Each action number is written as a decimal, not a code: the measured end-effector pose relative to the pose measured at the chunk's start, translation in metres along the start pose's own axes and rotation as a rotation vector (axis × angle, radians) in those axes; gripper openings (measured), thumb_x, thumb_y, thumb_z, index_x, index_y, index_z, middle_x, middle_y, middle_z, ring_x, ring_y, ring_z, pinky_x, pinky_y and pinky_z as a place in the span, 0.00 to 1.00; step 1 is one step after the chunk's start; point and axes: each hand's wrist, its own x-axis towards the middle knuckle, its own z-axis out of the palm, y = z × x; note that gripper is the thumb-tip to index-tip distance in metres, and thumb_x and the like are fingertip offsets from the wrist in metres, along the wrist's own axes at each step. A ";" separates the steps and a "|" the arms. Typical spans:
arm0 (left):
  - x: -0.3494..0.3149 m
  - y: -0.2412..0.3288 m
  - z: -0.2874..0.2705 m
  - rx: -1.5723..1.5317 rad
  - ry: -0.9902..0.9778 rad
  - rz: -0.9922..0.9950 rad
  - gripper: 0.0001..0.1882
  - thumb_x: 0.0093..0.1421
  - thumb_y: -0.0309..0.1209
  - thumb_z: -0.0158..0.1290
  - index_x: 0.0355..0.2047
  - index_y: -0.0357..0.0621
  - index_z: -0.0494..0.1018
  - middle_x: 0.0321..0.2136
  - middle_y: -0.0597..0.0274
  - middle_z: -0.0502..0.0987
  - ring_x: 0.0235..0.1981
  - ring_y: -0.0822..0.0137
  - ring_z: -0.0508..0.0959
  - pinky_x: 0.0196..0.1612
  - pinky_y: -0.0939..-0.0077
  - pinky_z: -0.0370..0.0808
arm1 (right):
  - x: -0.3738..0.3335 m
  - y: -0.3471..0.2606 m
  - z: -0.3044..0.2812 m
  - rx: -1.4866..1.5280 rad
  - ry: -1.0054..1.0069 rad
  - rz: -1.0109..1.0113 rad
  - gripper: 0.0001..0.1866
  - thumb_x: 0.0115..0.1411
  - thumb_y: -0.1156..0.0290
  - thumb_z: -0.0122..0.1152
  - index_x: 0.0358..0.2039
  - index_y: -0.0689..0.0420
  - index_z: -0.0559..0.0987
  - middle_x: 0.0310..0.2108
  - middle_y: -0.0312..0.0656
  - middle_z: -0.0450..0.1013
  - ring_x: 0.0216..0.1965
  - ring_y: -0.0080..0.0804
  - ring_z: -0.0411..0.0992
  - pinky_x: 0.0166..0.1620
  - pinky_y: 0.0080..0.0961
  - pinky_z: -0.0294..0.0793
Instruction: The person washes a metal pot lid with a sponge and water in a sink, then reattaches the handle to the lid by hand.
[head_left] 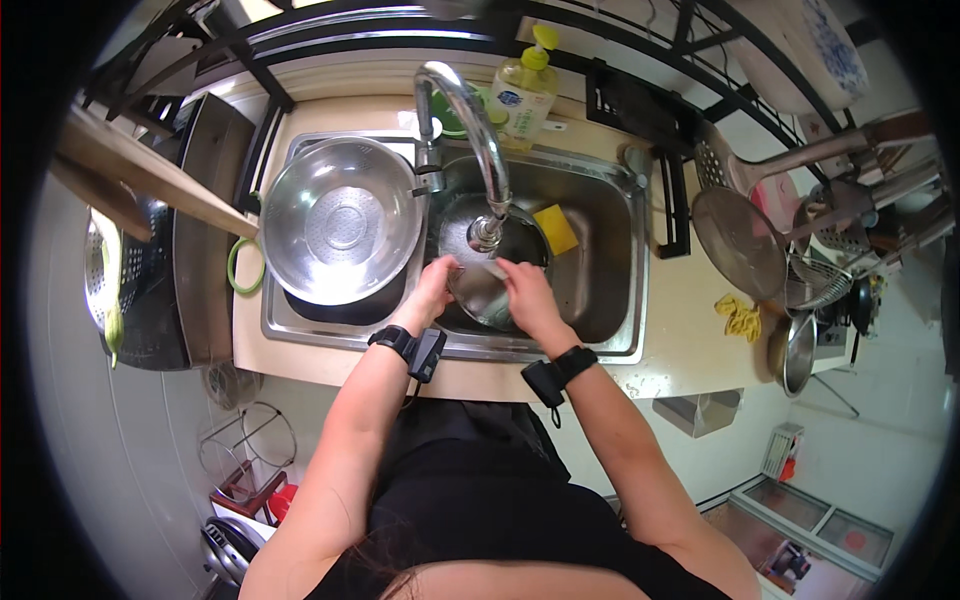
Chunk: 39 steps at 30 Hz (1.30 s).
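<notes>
The left hand (434, 290) and right hand (530, 298) curl at a pale thing (491, 267) over the bowl (482, 299) in the sink (605, 285), by the tap (487, 150); I cannot tell their grip. If wet, it could slip.

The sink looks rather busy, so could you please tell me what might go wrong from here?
1. The black wrist devices sit close to the sink, so splashes might wet them.
2. The large steel bowl covers much of the sink's left side, near the left hand; a bump could shift it.
3. The right hand is near the faucet, above a round metal vessel; running water could make its grip slippery.
</notes>
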 end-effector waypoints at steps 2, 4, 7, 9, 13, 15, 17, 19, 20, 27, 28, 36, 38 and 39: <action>-0.008 0.008 0.013 -0.064 -0.019 -0.068 0.20 0.66 0.49 0.52 0.49 0.49 0.76 0.44 0.63 0.81 0.41 0.65 0.81 0.45 0.65 0.77 | -0.010 0.006 -0.003 -0.005 -0.045 0.031 0.19 0.62 0.75 0.57 0.54 0.52 0.78 0.38 0.49 0.73 0.45 0.51 0.71 0.51 0.44 0.73; -0.011 0.014 0.016 -0.109 -0.069 -0.071 0.23 0.67 0.51 0.51 0.52 0.48 0.75 0.46 0.63 0.81 0.44 0.64 0.81 0.49 0.63 0.77 | -0.021 0.016 -0.008 0.003 -0.087 0.080 0.17 0.63 0.74 0.58 0.53 0.52 0.80 0.40 0.49 0.76 0.46 0.52 0.74 0.50 0.43 0.75; -0.006 0.021 0.016 -0.225 -0.160 -0.082 0.29 0.70 0.55 0.49 0.58 0.45 0.73 0.52 0.59 0.80 0.52 0.59 0.80 0.59 0.58 0.74 | -0.047 0.053 -0.042 0.042 -0.022 0.341 0.16 0.61 0.73 0.59 0.50 0.55 0.81 0.47 0.52 0.78 0.49 0.55 0.76 0.52 0.42 0.76; 0.010 0.024 0.027 -0.160 -0.195 -0.064 0.27 0.70 0.51 0.52 0.59 0.43 0.72 0.52 0.58 0.80 0.51 0.59 0.80 0.58 0.57 0.74 | -0.075 0.093 -0.069 -0.071 0.066 0.304 0.17 0.61 0.74 0.58 0.50 0.55 0.81 0.46 0.52 0.79 0.49 0.55 0.76 0.52 0.43 0.76; 0.033 0.016 0.018 -0.103 -0.277 0.020 0.20 0.70 0.44 0.54 0.53 0.42 0.75 0.47 0.57 0.81 0.47 0.60 0.80 0.54 0.55 0.76 | -0.065 0.102 -0.079 -0.170 0.030 0.347 0.18 0.61 0.73 0.58 0.52 0.56 0.80 0.47 0.51 0.78 0.50 0.53 0.76 0.55 0.43 0.76; 0.040 0.009 0.012 -0.064 -0.270 0.054 0.20 0.68 0.45 0.55 0.52 0.44 0.75 0.46 0.58 0.81 0.49 0.58 0.79 0.56 0.48 0.73 | -0.041 0.076 -0.081 -0.002 0.020 0.348 0.19 0.61 0.72 0.59 0.53 0.56 0.79 0.48 0.51 0.78 0.51 0.52 0.76 0.54 0.41 0.76; 0.037 0.008 0.033 -0.214 -0.247 -0.026 0.22 0.68 0.50 0.53 0.50 0.46 0.77 0.47 0.58 0.81 0.52 0.57 0.77 0.58 0.48 0.72 | -0.014 0.038 -0.084 0.335 -0.410 0.303 0.21 0.62 0.70 0.63 0.55 0.58 0.78 0.47 0.51 0.79 0.48 0.41 0.78 0.51 0.35 0.77; 0.025 0.014 0.048 -0.285 -0.281 -0.021 0.19 0.69 0.48 0.50 0.49 0.49 0.78 0.47 0.62 0.81 0.51 0.60 0.78 0.56 0.57 0.75 | 0.009 -0.015 -0.067 0.435 -0.514 0.041 0.21 0.63 0.70 0.63 0.57 0.59 0.76 0.47 0.50 0.79 0.47 0.38 0.79 0.51 0.31 0.77; 0.018 0.012 0.041 -0.025 -0.156 0.017 0.18 0.69 0.46 0.51 0.50 0.50 0.77 0.45 0.64 0.80 0.49 0.63 0.78 0.53 0.60 0.75 | 0.021 -0.041 -0.056 0.449 -0.498 -0.011 0.20 0.64 0.69 0.62 0.56 0.59 0.77 0.48 0.49 0.78 0.49 0.38 0.78 0.52 0.31 0.76; -0.032 0.014 0.029 0.127 -0.151 0.056 0.16 0.68 0.42 0.54 0.51 0.51 0.75 0.41 0.67 0.78 0.43 0.67 0.78 0.47 0.67 0.75 | 0.127 -0.087 0.057 0.484 0.006 -0.250 0.15 0.65 0.64 0.58 0.48 0.57 0.82 0.50 0.54 0.77 0.46 0.47 0.76 0.51 0.36 0.76; -0.036 0.010 0.023 0.102 -0.165 0.046 0.16 0.67 0.42 0.54 0.51 0.51 0.74 0.41 0.68 0.78 0.42 0.67 0.78 0.46 0.67 0.75 | 0.143 -0.095 0.054 0.471 -0.145 -0.093 0.14 0.65 0.64 0.58 0.45 0.57 0.83 0.45 0.53 0.79 0.43 0.49 0.77 0.50 0.37 0.77; -0.043 0.018 0.041 0.129 -0.267 0.042 0.16 0.65 0.38 0.57 0.51 0.50 0.73 0.38 0.69 0.78 0.38 0.70 0.78 0.40 0.71 0.75 | 0.160 -0.108 0.042 0.610 0.186 -0.175 0.16 0.63 0.64 0.58 0.46 0.62 0.80 0.42 0.54 0.79 0.44 0.53 0.77 0.51 0.42 0.76; -0.051 0.015 0.022 0.120 -0.239 0.050 0.16 0.64 0.38 0.58 0.51 0.50 0.72 0.37 0.69 0.78 0.37 0.70 0.78 0.39 0.72 0.75 | 0.127 -0.110 0.032 0.490 -0.129 -0.284 0.17 0.63 0.64 0.60 0.48 0.60 0.79 0.41 0.52 0.79 0.44 0.50 0.78 0.49 0.40 0.77; -0.055 0.012 0.019 0.119 -0.238 0.047 0.17 0.64 0.37 0.58 0.51 0.50 0.72 0.37 0.69 0.78 0.37 0.70 0.78 0.38 0.72 0.74 | 0.103 -0.108 0.008 0.524 -0.320 -0.308 0.16 0.62 0.64 0.61 0.47 0.59 0.80 0.41 0.50 0.79 0.43 0.47 0.78 0.48 0.37 0.77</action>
